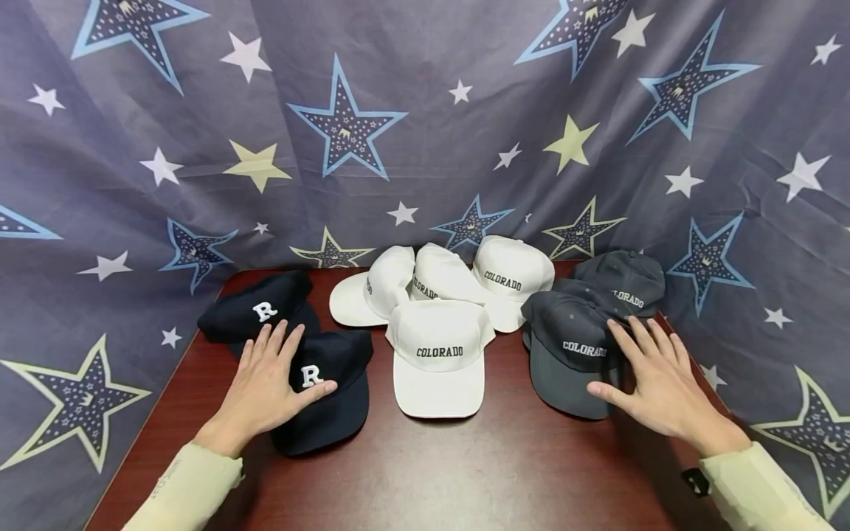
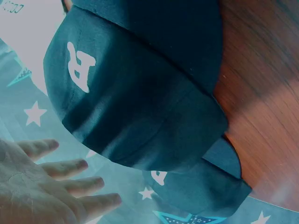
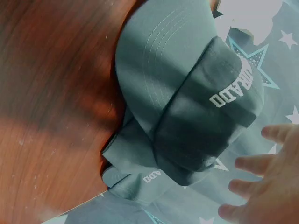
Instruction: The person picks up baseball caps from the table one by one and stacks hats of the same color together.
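Observation:
My left hand (image 1: 260,391) is held with fingers spread above two black caps marked with a white R. The nearer black cap (image 1: 335,413) has its brim toward the table's front; the other black cap (image 1: 242,313) lies behind it. On the right, my right hand (image 1: 664,394), fingers also spread, hovers by a dark grey COLORADO cap (image 1: 564,380). Another dark grey cap (image 1: 614,269) sits behind that one. Both wrist views show a gap between the fingers and the caps, the nearer black cap (image 2: 140,93) and the front grey cap (image 3: 201,121). Neither hand holds anything.
Between the hands, a white COLORADO cap (image 1: 438,383) sits with its brim forward. Several more white caps, such as the back right one (image 1: 514,262), are grouped behind it. All rest on a reddish-brown table (image 1: 458,472) against a star-patterned curtain (image 1: 412,37).

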### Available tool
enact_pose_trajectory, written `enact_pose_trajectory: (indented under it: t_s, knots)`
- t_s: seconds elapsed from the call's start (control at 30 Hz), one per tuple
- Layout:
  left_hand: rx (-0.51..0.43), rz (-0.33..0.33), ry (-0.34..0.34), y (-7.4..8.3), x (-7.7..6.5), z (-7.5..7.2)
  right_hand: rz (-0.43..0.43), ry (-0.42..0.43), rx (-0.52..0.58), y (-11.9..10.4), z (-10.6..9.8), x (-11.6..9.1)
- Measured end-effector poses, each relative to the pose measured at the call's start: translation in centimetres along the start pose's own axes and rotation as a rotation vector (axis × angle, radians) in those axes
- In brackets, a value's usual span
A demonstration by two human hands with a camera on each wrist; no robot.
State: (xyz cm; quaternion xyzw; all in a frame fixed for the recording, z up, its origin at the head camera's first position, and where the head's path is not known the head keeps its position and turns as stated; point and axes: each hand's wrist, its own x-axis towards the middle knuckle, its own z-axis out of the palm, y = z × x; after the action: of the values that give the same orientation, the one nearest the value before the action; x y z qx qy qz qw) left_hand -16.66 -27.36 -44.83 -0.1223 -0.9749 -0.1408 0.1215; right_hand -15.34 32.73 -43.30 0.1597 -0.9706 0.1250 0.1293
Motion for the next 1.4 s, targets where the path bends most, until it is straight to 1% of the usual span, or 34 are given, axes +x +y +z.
enact_pose_trajectory:
  t_s: [0.23,0.4,0.5,0.7,0.93,1.1,1.4]
  knots:
    - [-0.016,-0.022,-0.004,0.7,0.4,0.3,-0.015,0.010,0.026,-0.8,0.2,-0.4]
    - [-0.016,-0.053,-0.010,1.1,1.0,0.9,-0.024,0.011,0.038,-1.3,0.4,-0.6]
    - [-0.007,-0.059,-0.004,1.2,1.4,1.4,-0.027,0.015,0.037,-1.4,0.5,-0.6]
    - [0.026,-0.057,0.029,1.3,2.0,2.5,-0.031,0.022,0.030,-1.4,0.7,-0.8]
    - [0.046,-0.057,0.075,1.3,2.0,3.6,-0.029,0.019,0.027,-1.6,0.8,-0.8]
    - [0.056,-0.052,0.076,1.5,1.9,3.6,-0.024,0.018,0.021,-1.6,0.8,-0.8]
    - [0.089,-0.046,0.029,2.0,1.6,3.1,-0.027,0.023,0.016,-1.5,0.7,-0.8]
